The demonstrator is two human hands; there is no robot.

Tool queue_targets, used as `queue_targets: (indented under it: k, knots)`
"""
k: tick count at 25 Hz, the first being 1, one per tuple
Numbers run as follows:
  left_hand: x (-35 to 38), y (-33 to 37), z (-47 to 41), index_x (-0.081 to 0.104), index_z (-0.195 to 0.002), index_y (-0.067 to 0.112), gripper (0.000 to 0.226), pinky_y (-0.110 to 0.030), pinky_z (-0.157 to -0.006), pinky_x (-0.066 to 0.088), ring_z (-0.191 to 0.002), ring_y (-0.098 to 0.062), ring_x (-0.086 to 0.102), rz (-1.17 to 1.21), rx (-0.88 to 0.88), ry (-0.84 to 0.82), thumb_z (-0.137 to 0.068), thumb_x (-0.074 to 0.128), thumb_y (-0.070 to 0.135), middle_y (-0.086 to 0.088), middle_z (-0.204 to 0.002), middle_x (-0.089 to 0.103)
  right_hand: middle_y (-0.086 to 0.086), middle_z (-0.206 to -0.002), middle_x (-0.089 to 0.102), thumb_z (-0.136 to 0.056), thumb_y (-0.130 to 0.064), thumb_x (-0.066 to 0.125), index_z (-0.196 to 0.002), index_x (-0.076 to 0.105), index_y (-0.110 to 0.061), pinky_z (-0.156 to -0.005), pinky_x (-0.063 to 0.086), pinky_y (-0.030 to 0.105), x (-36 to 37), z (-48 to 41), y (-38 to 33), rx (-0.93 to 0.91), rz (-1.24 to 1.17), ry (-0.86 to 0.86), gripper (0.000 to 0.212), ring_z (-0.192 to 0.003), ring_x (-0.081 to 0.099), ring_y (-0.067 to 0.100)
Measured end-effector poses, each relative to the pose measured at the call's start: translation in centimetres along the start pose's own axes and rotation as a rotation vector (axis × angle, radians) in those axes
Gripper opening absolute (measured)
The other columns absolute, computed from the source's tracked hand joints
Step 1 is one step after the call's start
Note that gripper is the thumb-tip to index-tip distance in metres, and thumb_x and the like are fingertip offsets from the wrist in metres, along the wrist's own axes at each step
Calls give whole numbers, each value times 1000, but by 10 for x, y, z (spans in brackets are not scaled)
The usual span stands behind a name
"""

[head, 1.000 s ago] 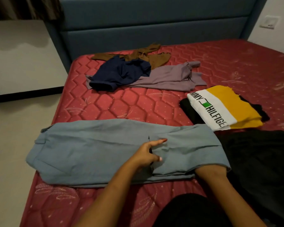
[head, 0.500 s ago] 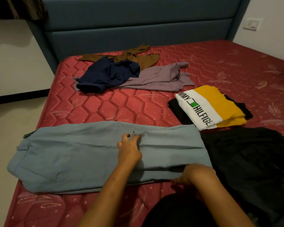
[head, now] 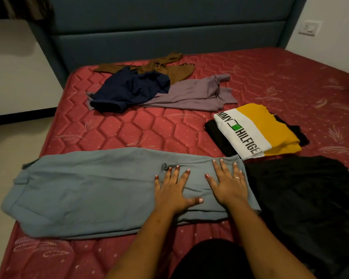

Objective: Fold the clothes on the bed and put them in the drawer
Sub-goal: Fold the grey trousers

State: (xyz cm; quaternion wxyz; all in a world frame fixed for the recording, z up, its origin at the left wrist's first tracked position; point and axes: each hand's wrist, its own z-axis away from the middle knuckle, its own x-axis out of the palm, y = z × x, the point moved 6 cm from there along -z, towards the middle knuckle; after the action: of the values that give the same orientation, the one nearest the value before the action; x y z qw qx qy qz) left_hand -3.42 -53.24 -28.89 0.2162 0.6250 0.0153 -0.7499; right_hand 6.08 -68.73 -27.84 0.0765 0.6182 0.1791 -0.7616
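Pressing the grey-blue trousers (head: 85, 190) flat with the left hand (head: 170, 191) and right hand (head: 229, 186).
The trousers lie in a long, creased band along the front edge of the red mattress (head: 129, 133), doubled over at the right end. Both hands rest there side by side, fingers straight and spread, gripping nothing. A black garment (head: 310, 198) touches that end, and a folded yellow-and-white shirt (head: 256, 127) sits just behind.
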Motion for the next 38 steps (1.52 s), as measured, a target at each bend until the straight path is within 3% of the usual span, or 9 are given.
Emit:
queue_targets:
  k: [4, 8, 12, 15, 19, 24, 29, 33, 38]
  knots:
    - [-3, -3, 1, -6, -150, 43, 115, -55, -112, -15, -145, -16, -20, 15, -19, -28, -59, 43, 93, 7, -159, -20, -3, -162, 0, -93, -68, 16, -152, 1, -38, -117, -8, 44, -13, 2, 8, 184, 34, 103, 68, -148, -3, 30]
    - [-5, -11, 11, -7, -151, 40, 107, -52, -114, -14, -145, -17, -21, 14, -4, -12, -67, 39, 90, 5, -159, -20, 14, -151, 31, -91, -59, 46, -153, 8, -27, -106, 31, 44, -39, 22, 33, 370, -77, 152, 80, -133, 33, 36]
    - [-9, -35, 35, -8, -151, 39, 84, -48, -115, -10, -147, -16, -15, 62, -7, -5, -86, 32, 74, 5, -160, -14, 18, -143, 39, -80, -55, 66, -151, 3, -41, -99, 38, 50, -49, 40, 34, 458, -440, 9, 96, -127, 41, 42]
    - [-22, -79, 64, -4, -152, 35, 76, -46, -117, -2, -148, -15, -5, 117, -28, -68, -93, 36, 62, 6, -161, -5, 21, -143, 40, -94, -32, 56, -149, 13, -47, -100, 40, 48, -73, 48, 21, 461, -611, -16, 71, -126, 43, 44]
    - [-69, -150, 115, 16, -150, 26, 70, -13, -103, 28, -136, -10, 32, 667, -56, 8, -94, 57, 33, 2, -149, 34, 20, -142, 45, -92, -7, 44, -146, 34, -41, -99, 42, 41, -128, 50, -81, 168, -418, 41, 64, -124, 49, 40]
    - [-118, -221, 162, 40, -135, 33, 34, -27, -75, 44, -103, -17, 58, 1297, -332, 244, -101, 41, 31, 1, -125, 56, 17, -146, 40, -94, -2, 44, -146, 33, -8, -101, 40, 36, -151, 85, -273, -205, -311, 80, 54, -129, 46, 35]
    - [-131, -279, 164, 45, -139, 26, 49, -42, -94, 45, -110, -30, 58, 1707, -439, 335, -98, 35, 51, -10, -122, 62, 10, -161, 12, -90, -1, 51, -153, 15, -34, -106, 34, 32, -65, 128, -428, -735, -484, -303, 80, -140, 31, 28]
    - [-138, -306, 152, 44, -133, 30, 45, -36, -108, 37, -131, -27, 46, 1166, -331, 345, -93, 60, 18, -7, -137, 50, 7, -150, 40, -90, -4, 52, -152, 23, -30, -106, 33, 26, -10, 107, -404, -678, -530, -254, 73, -131, 45, 25]
    - [-130, -306, 141, 49, -134, 28, 66, -13, -89, 35, -120, -18, 50, 719, -351, 356, -78, 68, -1, 3, -134, 51, -5, -160, 16, -94, -27, 52, -151, 14, -40, -117, 22, 39, 27, 74, -345, -660, -126, -138, 70, -146, 19, 17]
